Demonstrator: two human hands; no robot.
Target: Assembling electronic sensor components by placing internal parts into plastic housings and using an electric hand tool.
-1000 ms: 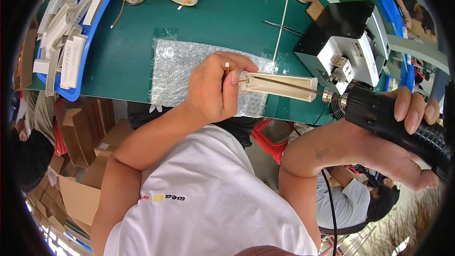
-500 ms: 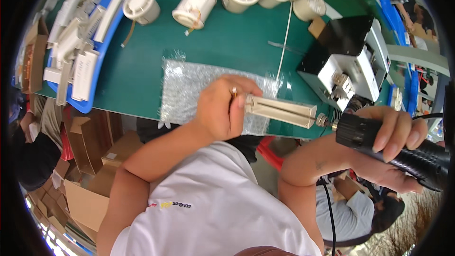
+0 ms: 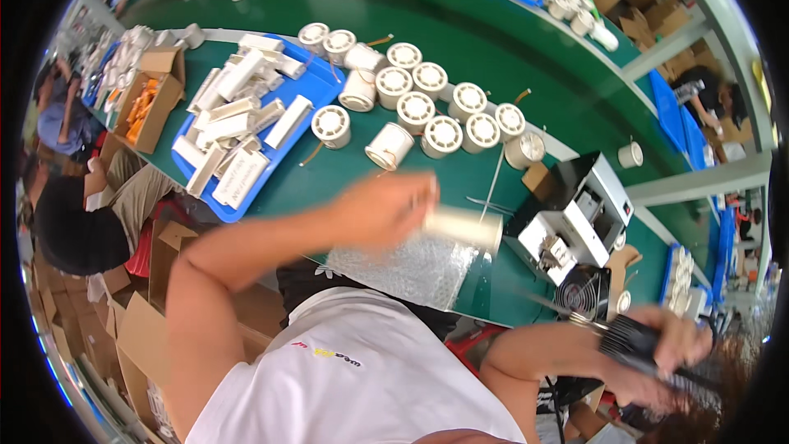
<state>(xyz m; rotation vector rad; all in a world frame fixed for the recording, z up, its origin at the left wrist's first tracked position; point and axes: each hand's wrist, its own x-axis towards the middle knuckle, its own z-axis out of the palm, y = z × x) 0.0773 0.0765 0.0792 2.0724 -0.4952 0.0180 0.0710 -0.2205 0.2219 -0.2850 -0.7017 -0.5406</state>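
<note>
My left hand (image 3: 382,210), blurred by motion, is closed around one end of a long cream-white plastic housing (image 3: 464,228). The housing is held above a sheet of bubble wrap (image 3: 403,267) on the green table. Its hollow side, visible before, does not show now. At the lower right, my right hand (image 3: 666,349) grips a black electric screwdriver (image 3: 629,341). The screwdriver's bit points up and left, well apart from the housing.
A blue tray (image 3: 275,174) of long white housings stands left of several round white fan-like units (image 3: 444,136). A black-and-white machine (image 3: 567,214) and a small black fan (image 3: 583,289) are at the right. Cardboard boxes (image 3: 131,337) and co-workers are at the sides.
The screwdriver has drawn away from the housing, down and right. The housing has turned in my left hand. The view has shifted, showing more of the table's far side.
</note>
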